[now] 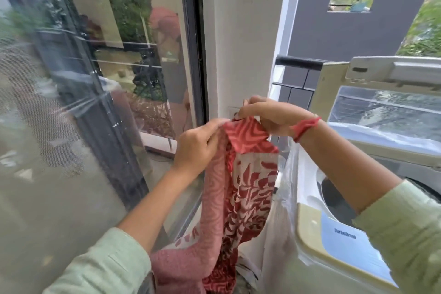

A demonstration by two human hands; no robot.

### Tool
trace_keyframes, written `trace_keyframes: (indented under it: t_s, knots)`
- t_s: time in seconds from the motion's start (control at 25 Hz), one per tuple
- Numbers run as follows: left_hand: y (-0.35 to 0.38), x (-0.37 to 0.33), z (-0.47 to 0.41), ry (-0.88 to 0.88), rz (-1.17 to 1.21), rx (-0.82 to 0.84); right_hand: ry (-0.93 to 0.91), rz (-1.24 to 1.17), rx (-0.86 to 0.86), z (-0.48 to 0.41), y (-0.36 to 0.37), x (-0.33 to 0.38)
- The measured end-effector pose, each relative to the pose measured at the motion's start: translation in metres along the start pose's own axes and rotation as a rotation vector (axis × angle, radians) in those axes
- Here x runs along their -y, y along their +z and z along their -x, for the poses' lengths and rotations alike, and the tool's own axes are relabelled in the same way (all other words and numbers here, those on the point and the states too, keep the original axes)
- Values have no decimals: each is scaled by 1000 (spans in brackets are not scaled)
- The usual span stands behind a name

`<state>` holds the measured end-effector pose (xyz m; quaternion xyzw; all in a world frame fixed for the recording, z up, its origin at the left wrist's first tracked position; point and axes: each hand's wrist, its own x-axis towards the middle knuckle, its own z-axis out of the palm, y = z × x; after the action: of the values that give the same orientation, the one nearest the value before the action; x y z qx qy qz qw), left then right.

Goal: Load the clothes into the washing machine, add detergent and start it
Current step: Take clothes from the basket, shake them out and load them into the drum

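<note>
Beside the glass door, the left hand pinches the top edge of the red patterned cloth with curled fingers, and the right hand pinches the same edge just beside it; the cloth hangs outside the washing machine. To load it well, it should swing right over the open drum, the trailing end fed in loosely.

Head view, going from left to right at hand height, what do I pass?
Glass door, left hand, right hand, washing machine. Both hands pinch the red patterned cloth, which overlaps them.
</note>
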<state>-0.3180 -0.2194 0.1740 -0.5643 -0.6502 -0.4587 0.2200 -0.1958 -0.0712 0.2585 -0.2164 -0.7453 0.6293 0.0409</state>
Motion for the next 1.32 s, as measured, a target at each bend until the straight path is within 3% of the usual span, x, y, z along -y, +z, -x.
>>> trace_keyframes:
  t_s: [0.12,0.24,0.36,0.44,0.52,0.56,0.72,0.84,0.92,0.96,1.0,1.12,1.16,1.2,1.24,1.32]
  knots:
    - [-6,2,-1,-93,-4,-114,-2,-480,256,-11,-5,-52]
    - [-15,-6,-15,-149,86,-238,-69,-600,265,-23,25,-110]
    - [-36,-7,-37,-145,100,-278,-191,-305,219,-17,74,-165]
    - [-49,-9,-48,-145,88,-300,-142,68,231,-17,105,-209]
    - [-64,-11,-56,-118,98,-283,-49,324,84,-34,115,-247]
    - [-72,-10,-60,-111,59,-256,18,339,-19,-42,112,-256]
    - [-107,39,-48,-143,-246,38,4,172,-433,-60,64,-227]
    - [-126,72,-4,-68,-523,522,-193,-15,-617,-44,20,-148]
    - [-117,86,18,-33,-749,888,-361,6,-649,-25,1,-89]
    - [-108,89,23,-16,-758,946,-446,64,-640,-17,-2,-63]
    - [-99,86,25,-137,-605,862,-534,110,-615,-8,-1,-40]
    - [-73,56,11,-632,348,-23,-686,216,-572,4,10,-7]
    - [-67,35,4,-783,631,-94,-677,267,-580,5,15,-7]
    - [-55,21,2,-810,820,-81,-657,310,-586,4,21,-11]
    - [-44,4,0,-796,848,25,-637,339,-582,3,27,-15]
    - [-20,-16,7,-664,627,102,-621,368,-573,-4,40,-25]
